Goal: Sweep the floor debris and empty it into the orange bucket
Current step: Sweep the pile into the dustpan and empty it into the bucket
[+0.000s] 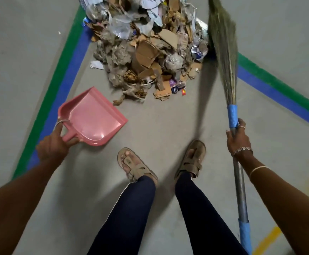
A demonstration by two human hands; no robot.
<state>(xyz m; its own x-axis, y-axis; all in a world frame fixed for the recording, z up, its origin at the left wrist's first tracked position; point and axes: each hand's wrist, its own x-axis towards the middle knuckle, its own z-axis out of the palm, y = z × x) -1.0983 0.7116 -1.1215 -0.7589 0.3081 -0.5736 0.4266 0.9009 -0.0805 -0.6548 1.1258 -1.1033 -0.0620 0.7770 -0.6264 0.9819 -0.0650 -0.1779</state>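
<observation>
A big pile of debris (146, 50), torn cardboard, paper and plastic, lies on the grey floor ahead of me. My left hand (55, 144) grips the handle of a pink dustpan (93, 116), which hangs empty just short of the pile's near left edge. My right hand (239, 139) grips the metal shaft of a grass broom (223, 52) just below its blue wrapping. The bristles reach up along the pile's right side. No orange bucket is in view.
Green and blue floor tape (65, 85) runs along the left of the pile, and another green and blue band (278, 89) crosses at the right. My sandalled feet (137, 168) stand just behind the pile. A yellow floor mark (269, 240) shows at bottom right.
</observation>
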